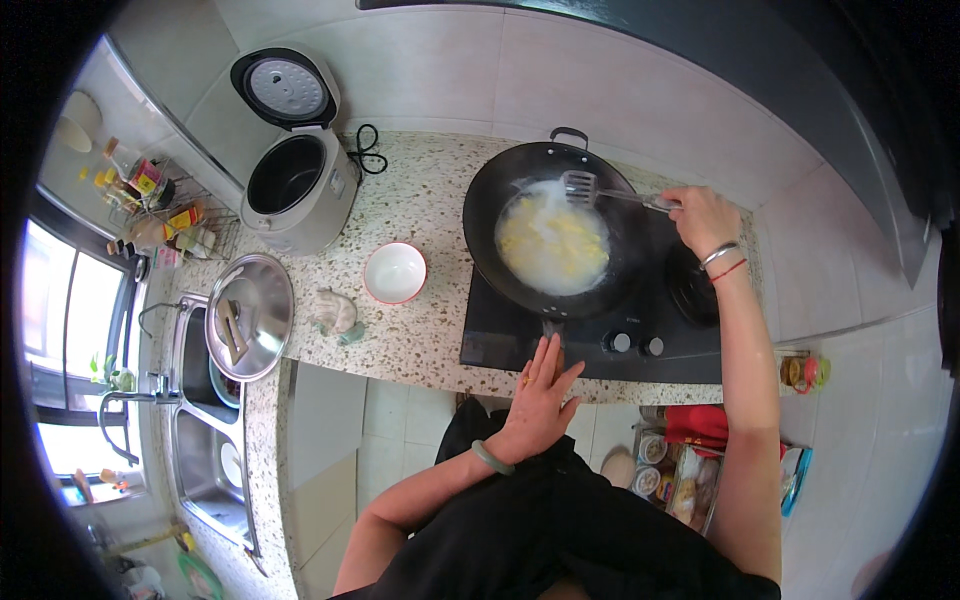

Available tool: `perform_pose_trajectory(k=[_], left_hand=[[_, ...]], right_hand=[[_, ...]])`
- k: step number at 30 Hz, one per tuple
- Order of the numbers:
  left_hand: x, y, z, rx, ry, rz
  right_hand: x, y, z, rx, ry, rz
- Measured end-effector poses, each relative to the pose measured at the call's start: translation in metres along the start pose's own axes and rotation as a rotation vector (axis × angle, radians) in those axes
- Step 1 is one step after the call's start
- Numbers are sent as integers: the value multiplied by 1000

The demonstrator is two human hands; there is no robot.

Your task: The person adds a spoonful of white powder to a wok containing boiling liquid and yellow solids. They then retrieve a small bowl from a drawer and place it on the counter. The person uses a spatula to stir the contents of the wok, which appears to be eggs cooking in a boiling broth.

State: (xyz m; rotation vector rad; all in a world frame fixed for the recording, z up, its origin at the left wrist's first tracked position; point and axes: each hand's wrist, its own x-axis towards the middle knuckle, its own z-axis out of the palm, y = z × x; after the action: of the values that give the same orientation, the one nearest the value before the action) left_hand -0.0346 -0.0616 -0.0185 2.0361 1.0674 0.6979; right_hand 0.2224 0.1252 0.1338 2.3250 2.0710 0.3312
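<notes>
A black wok [482, 230] stands on the cooktop with cloudy, steaming liquid and pale yellow pieces [555, 245] in it. My right hand [702, 218], closed round its handle, holds a slotted metal spatula [580, 187]. The spatula's head is over the far part of the wok, at the edge of the liquid. At the near side, my left hand [540, 400] lies over the wok's handle [552, 328] with fingers stretched out and thumb apart. It covers most of that handle.
The black cooktop [500, 340] has two knobs in front. Left of it are a white bowl [395, 273], a crumpled bag [335, 312], an open rice cooker [310, 205] and a steel lid [270, 310] beside the sink [205, 450]. A range hood [800, 90] overhangs the far right.
</notes>
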Motion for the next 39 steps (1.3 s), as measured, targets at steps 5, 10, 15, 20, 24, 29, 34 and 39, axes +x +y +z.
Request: perform_pose_trajectory(k=[5,10,15,20,24,29,34,39], left_hand=[[0,-2,2,2,-3,17],[1,2,-2,10,-18,-2],[1,1,-1,24,-19,-6],[0,3,-1,38,-2,-17],[1,9,-9,101,46,-29],[-4,6,-3,88,63,-65],[-5,3,1,-254,24,-193],[-6,-2,9,-417,29,-195]], right_hand=[[22,11,11,22,68,-93],[35,3,3,18,75,-184],[45,-7,-5,-20,107,-293],[51,-17,-9,-61,155,-433],[43,-28,-14,-101,257,-590],[7,-33,-16,-79,356,-721],[-50,-8,-39,-35,318,-500],[-85,8,-63,-87,200,-234]])
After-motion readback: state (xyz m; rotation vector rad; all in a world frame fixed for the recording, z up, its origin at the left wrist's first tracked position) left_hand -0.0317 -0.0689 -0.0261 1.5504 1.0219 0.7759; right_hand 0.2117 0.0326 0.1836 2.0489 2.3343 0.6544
